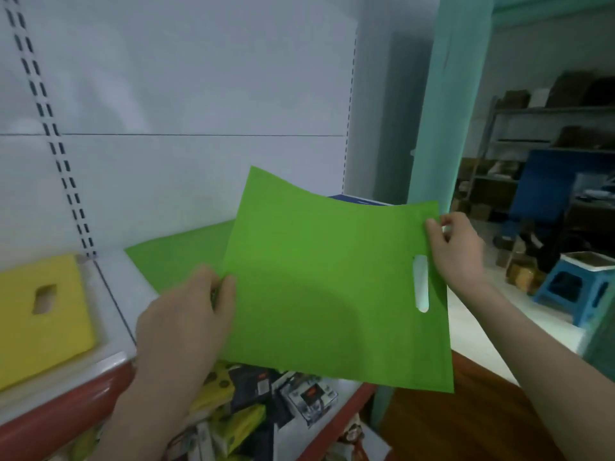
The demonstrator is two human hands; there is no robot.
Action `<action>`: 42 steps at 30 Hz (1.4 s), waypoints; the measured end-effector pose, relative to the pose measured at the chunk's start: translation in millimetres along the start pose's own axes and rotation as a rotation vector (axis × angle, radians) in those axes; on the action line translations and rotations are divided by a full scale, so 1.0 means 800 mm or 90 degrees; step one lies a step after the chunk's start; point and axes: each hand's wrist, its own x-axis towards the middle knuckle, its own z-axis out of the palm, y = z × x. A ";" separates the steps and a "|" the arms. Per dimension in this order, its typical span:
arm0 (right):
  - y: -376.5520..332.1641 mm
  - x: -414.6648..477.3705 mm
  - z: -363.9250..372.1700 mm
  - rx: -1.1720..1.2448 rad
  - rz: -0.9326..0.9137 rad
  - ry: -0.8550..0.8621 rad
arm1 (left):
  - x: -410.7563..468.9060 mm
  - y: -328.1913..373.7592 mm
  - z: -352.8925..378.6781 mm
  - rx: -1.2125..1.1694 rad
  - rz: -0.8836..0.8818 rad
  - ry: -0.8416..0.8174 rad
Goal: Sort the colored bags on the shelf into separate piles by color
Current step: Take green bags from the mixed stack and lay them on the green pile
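A flat green bag [329, 281] with a cut-out handle slot is held in the air above the white shelf [116, 281]. My left hand [186, 321] pinches its left edge, thumb on top. My right hand [456, 251] pinches its upper right corner near the slot. Beneath it another green bag [179, 257] lies flat on the shelf. A stack of yellow bags [40, 314] sits on the neighbouring shelf section at the left. A blue edge [359, 199] peeks out behind the held bag's top.
The shelf has a red front edge [66, 414] and a white back panel with slotted uprights [66, 181]. Packaged goods [259, 404] lie on the lower shelf. To the right stand a teal pillar [446, 104], a blue stool [579, 287] and storage racks [549, 134].
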 end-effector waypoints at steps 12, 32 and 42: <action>-0.053 0.108 0.154 0.110 -0.120 -0.106 | 0.067 -0.042 0.014 0.237 -0.110 0.033; -0.108 0.144 0.366 -0.171 -0.463 -0.471 | 0.077 -0.054 0.050 0.541 -0.389 -0.116; -0.095 0.133 0.381 -0.324 -0.535 -0.462 | 0.077 -0.049 0.051 0.509 -0.400 -0.095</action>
